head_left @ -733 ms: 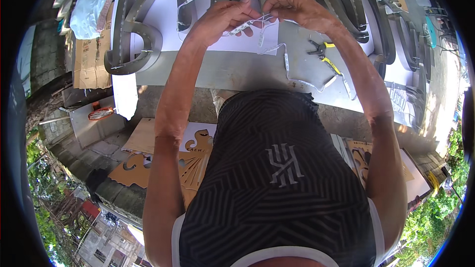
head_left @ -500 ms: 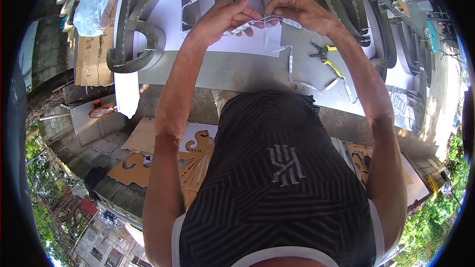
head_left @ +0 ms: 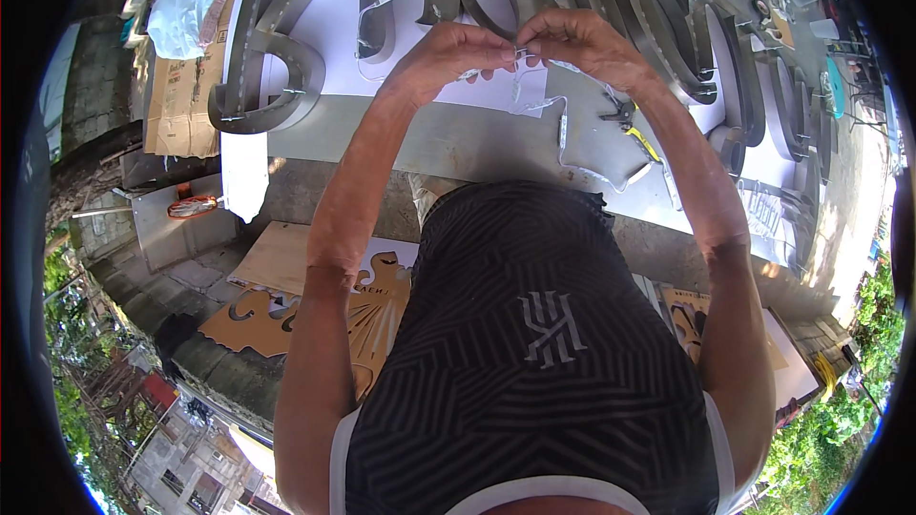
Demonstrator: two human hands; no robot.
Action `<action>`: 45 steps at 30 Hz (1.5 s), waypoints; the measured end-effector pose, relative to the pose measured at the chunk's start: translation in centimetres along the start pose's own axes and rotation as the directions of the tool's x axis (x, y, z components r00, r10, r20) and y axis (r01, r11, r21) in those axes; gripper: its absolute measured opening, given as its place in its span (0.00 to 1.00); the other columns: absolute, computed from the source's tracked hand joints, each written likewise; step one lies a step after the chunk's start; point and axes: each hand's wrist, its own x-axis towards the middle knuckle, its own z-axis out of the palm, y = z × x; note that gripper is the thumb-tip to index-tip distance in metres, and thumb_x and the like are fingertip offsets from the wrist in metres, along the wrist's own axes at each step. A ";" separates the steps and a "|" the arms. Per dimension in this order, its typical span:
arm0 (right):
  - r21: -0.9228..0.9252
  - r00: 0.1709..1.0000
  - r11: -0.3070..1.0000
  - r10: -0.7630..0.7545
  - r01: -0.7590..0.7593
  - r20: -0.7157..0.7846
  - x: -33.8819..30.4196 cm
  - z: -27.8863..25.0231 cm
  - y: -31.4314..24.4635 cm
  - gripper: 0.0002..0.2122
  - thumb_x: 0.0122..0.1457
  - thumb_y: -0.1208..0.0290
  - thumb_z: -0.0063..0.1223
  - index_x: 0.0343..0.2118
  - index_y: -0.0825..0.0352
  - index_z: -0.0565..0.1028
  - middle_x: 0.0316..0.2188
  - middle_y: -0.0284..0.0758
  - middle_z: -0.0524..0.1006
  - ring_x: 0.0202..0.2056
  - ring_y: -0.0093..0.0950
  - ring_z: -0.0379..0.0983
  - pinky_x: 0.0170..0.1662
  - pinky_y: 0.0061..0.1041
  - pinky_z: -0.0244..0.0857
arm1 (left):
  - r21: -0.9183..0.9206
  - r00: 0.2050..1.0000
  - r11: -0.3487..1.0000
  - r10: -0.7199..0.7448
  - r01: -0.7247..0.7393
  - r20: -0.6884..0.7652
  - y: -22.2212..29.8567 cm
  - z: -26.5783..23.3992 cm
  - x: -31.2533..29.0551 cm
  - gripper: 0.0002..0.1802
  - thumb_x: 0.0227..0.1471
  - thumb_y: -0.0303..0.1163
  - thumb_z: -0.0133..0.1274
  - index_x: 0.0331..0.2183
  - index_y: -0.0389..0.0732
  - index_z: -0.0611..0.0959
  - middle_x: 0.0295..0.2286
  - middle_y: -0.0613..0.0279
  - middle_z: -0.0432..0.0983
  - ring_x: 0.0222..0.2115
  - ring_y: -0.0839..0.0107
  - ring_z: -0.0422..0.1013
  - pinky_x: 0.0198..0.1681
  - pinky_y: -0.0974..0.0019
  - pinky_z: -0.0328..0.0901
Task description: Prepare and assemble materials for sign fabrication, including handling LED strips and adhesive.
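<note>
light: bright daylight, outdoors, hard shadows
bench: long grey worktop (head_left: 448,143) with white sheets (head_left: 315,48) spread over it
under the bench: brown cut-out boards (head_left: 286,315) and cardboard (head_left: 176,105) leaning around
ground: rough concrete (head_left: 143,257), kinda messy
edges: green trees (head_left: 830,429) right, buildings (head_left: 181,458) lower left

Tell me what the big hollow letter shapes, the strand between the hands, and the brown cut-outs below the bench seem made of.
Grey hollow letter shapes: likely sheet metal, dull grey with thin bent walls. Thin pale strand with small blocks, pinched by left hand and right hand: probably plastic-coated wiring, glossy and limp. Brown flat cut-outs: apparently plywood or board, matt tan.
</note>
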 end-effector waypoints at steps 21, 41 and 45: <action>-0.058 0.992 0.995 0.076 -0.082 -0.097 -1.5 2.5 1.9 0.09 0.61 0.71 0.56 0.39 0.72 0.78 0.25 0.34 0.79 0.26 0.19 0.73 0.31 0.22 0.69 | -0.050 0.990 0.997 -0.063 0.057 -0.130 -0.9 3.1 -1.6 0.11 0.49 0.33 0.62 0.32 0.34 0.86 0.27 0.61 0.83 0.27 0.78 0.74 0.33 0.72 0.67; -0.407 0.889 0.908 -0.262 0.096 -0.375 -3.9 6.1 0.7 0.06 0.58 0.81 0.58 0.38 0.69 0.78 0.25 0.34 0.78 0.24 0.20 0.74 0.27 0.25 0.68 | 0.009 0.965 1.000 -0.012 0.015 -0.262 -1.0 4.3 -3.4 0.10 0.51 0.31 0.61 0.33 0.34 0.86 0.26 0.59 0.83 0.30 0.75 0.78 0.36 0.72 0.70; -0.543 0.912 0.834 -0.298 0.105 -0.282 -4.2 6.1 0.7 0.11 0.54 0.83 0.60 0.40 0.67 0.80 0.28 0.37 0.79 0.28 0.26 0.77 0.31 0.23 0.70 | -0.015 0.969 0.999 -0.043 0.040 -0.243 -0.7 4.3 -3.5 0.11 0.51 0.32 0.61 0.33 0.34 0.86 0.26 0.59 0.83 0.29 0.76 0.76 0.35 0.72 0.68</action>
